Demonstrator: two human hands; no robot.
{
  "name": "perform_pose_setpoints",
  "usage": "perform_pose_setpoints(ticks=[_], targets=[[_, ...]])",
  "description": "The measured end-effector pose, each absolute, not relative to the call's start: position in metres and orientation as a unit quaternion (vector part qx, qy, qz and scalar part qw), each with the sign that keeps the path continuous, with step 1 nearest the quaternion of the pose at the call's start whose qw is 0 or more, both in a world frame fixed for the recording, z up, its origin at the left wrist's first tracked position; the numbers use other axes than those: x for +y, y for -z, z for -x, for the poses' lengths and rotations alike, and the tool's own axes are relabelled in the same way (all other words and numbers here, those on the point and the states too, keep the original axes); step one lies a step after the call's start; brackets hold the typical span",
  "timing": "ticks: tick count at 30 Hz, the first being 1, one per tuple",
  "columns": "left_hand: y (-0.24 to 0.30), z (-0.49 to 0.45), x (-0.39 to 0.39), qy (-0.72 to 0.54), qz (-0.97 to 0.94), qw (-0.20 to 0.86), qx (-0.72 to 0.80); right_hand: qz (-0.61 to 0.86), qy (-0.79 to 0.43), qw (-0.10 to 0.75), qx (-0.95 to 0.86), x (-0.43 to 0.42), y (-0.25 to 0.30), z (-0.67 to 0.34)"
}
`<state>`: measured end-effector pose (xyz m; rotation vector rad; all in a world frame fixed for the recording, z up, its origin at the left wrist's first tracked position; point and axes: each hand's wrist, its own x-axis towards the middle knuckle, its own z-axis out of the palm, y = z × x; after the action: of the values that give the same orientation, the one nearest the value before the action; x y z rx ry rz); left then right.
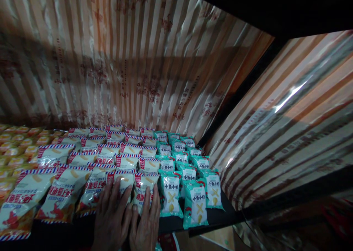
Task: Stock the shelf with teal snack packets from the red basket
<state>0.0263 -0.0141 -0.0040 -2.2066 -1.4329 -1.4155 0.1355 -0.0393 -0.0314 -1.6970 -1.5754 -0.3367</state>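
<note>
Where the front row lines the front edge of the dark shelf (228, 209), both your hands are laid on stock, just left of the teal packets.

Step in hand: by appearance, squaring up the front row of red-and-white packets with striped ends. Next move, as judged: light, even pressure from both hands, enough to align the two packets without crushing them or pushing over the row behind.

Grip, left: your left hand (111, 207), fingers extended and slightly spread, not clenched, over the face of one red-and-white packet (125, 178). Nothing is seen grasped.

Grip, right: your right hand (146, 214), fingers straight, released, resting on the face of the adjoining red-and-white packet (140, 190). Its thumb lies close beside your left thumb; whether they touch, you cannot tell from this angle.

Location: both handled packets stand at the front edge, tilted back, the last two of their row before the teal group.

Adjacent stock: teal packets (195, 203), several rows deep, toward the front right corner; yellow packets (22, 144), toward the left, running out of view. Backing: striped sheeting (124, 60) behind the rear edge.
</note>
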Motion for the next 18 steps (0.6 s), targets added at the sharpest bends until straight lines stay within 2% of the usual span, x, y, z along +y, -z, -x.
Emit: perform_pose_setpoints(ticks=[18], targets=[[0.015, -0.039, -0.013, 0.469, 0.749, 0.085, -0.46, 0.653, 0.16, 0.384, -0.634, -0.037, 0.038, -0.139]])
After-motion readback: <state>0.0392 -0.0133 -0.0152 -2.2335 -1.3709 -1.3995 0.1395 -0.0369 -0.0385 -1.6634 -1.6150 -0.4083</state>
